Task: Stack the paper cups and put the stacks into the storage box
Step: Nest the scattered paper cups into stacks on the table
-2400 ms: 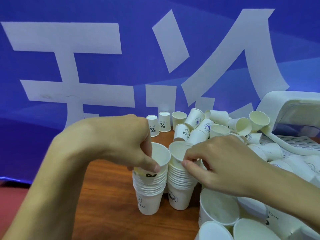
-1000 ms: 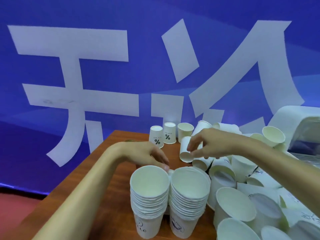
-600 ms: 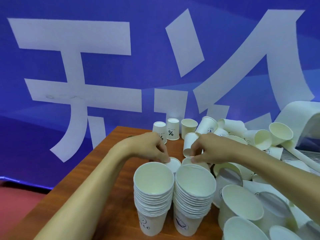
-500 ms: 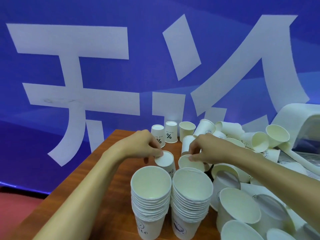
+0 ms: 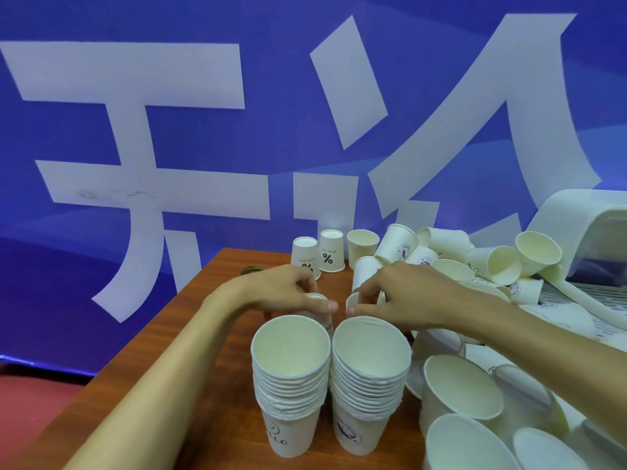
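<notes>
Two stacks of white paper cups stand side by side on the wooden table: the left stack (image 5: 291, 374) and the right stack (image 5: 369, 371). Just behind the left stack, my left hand (image 5: 285, 293) grips a single paper cup (image 5: 314, 297), mostly hidden under the fingers. My right hand (image 5: 403, 296) pinches another cup (image 5: 353, 297) just behind the right stack. A heap of loose cups (image 5: 475, 266) lies to the right. The white storage box (image 5: 576, 225) sits at the far right, partly out of view.
Two upside-down cups with a % print (image 5: 327, 252) and one upright cup (image 5: 362, 242) stand at the table's far edge. A small brown object (image 5: 252, 269) lies near the far left corner. A blue banner fills the background. Bare wood (image 5: 217, 385) lies left of the stacks.
Both hands have drawn back from the far pile toward the two stacks, each carrying one cup. The view has shifted slightly.
</notes>
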